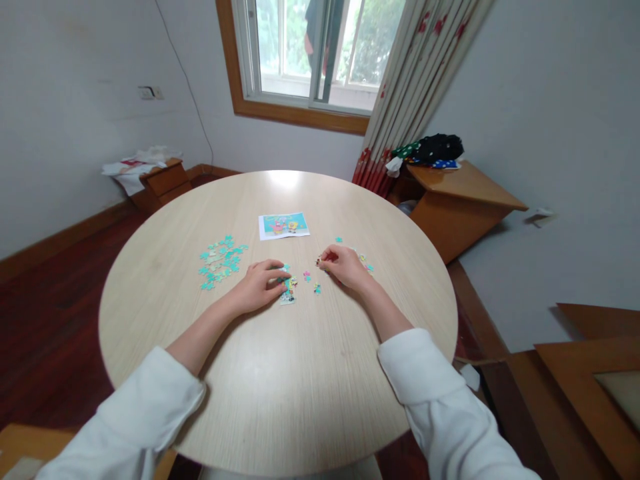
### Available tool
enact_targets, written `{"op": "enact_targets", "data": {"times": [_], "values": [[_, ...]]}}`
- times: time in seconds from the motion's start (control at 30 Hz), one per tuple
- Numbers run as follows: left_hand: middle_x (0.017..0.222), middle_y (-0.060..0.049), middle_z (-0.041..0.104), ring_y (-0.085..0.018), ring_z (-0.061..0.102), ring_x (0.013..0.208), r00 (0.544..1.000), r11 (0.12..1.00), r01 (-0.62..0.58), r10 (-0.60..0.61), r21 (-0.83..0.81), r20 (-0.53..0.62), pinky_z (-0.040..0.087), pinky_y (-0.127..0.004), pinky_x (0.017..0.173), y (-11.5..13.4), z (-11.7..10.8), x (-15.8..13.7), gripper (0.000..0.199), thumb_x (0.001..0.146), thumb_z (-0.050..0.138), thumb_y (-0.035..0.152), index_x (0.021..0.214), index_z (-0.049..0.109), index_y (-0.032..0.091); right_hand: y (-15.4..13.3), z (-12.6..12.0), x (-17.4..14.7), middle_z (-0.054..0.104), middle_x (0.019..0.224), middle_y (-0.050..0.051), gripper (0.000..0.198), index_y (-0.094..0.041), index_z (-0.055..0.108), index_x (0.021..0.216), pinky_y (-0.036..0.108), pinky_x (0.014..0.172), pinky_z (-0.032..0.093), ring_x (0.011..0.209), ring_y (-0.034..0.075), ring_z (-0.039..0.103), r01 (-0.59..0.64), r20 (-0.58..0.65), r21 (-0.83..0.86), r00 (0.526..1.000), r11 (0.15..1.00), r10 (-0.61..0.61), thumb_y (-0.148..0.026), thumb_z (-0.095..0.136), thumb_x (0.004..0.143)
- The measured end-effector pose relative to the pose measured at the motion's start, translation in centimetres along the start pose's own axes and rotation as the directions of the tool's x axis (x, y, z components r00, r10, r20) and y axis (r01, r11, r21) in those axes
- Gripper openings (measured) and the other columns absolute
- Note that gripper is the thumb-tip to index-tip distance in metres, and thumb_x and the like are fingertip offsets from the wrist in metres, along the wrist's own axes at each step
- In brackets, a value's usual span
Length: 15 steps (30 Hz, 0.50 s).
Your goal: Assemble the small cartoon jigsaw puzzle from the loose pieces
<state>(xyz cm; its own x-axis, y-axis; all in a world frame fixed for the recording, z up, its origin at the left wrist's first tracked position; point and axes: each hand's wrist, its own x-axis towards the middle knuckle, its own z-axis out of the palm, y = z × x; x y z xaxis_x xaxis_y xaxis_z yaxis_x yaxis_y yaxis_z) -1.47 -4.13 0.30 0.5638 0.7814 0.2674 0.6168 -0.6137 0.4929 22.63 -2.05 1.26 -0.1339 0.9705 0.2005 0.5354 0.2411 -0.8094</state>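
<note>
My left hand (264, 283) lies with its fingers apart over a small joined section of jigsaw puzzle (289, 293), fingertips touching it and hiding part of it. To the right, my right hand (344, 265) pinches a small dark-patterned puzzle piece (319, 261) between thumb and fingers, at the table surface. Between the hands lie a loose pink piece (307, 275) and a teal and yellow piece (317, 289). More loose pieces (369, 265) lie partly hidden behind my right hand, and a lone teal piece (339, 239) sits beyond it.
A spread of teal puzzle pieces (220, 261) lies on the left of the round wooden table (280, 400). Further back is a printed picture card (284, 226). Wooden cabinets (463, 193) flank the table, with cloths (437, 150) piled on the right one.
</note>
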Motion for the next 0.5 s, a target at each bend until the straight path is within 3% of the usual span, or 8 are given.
{"op": "enact_targets", "data": {"times": [0.1,0.2,0.33,0.5], "values": [[0.116,-0.010,0.056,-0.023,0.054,0.106,1.000,1.000,-0.002,0.002,-0.012,-0.015,0.036,-0.042,0.098,-0.1,0.1,0.0,0.028,0.082,0.052,0.034,0.103,0.067,0.022,-1.5,0.7,-0.4,0.063,0.068,0.002,0.004,-0.015,0.058,0.069,0.025,0.062,0.044,0.064,0.012,0.057,-0.018,0.013,0.174,1.000,0.985,0.016,-0.017,0.062,0.069],[0.115,-0.010,0.056,-0.023,0.054,0.106,1.000,1.000,-0.007,0.006,-0.014,-0.024,0.036,-0.042,0.097,-0.1,0.2,0.0,0.028,0.082,0.052,0.034,0.103,0.067,0.022,-3.2,1.9,-1.2,0.064,0.067,0.001,0.004,-0.014,0.059,0.071,0.025,0.061,0.045,0.062,0.011,0.058,-0.092,0.166,0.298,0.985,0.950,0.043,-0.017,0.062,0.069],[0.113,-0.010,0.057,-0.023,0.054,0.105,1.000,1.000,-0.005,0.005,0.002,-0.012,0.037,-0.042,0.096,0.0,0.1,0.1,0.029,0.083,0.051,0.036,0.102,0.067,0.022,-4.4,3.0,-2.1,0.064,0.064,0.002,0.002,-0.013,0.061,0.071,0.023,0.059,0.044,0.061,0.011,0.058,-0.146,0.312,0.232,0.948,0.962,0.068,-0.013,0.060,0.071],[0.115,-0.010,0.056,-0.023,0.053,0.108,1.000,1.000,0.000,0.000,0.008,-0.009,0.036,-0.041,0.097,0.0,0.1,0.0,0.028,0.082,0.052,0.036,0.102,0.066,0.023,-4.7,3.2,-2.4,0.063,0.062,0.002,0.004,-0.012,0.063,0.070,0.022,0.056,0.042,0.059,0.011,0.057,-0.157,0.321,0.099,0.940,0.983,0.118,-0.010,0.060,0.071]]}}
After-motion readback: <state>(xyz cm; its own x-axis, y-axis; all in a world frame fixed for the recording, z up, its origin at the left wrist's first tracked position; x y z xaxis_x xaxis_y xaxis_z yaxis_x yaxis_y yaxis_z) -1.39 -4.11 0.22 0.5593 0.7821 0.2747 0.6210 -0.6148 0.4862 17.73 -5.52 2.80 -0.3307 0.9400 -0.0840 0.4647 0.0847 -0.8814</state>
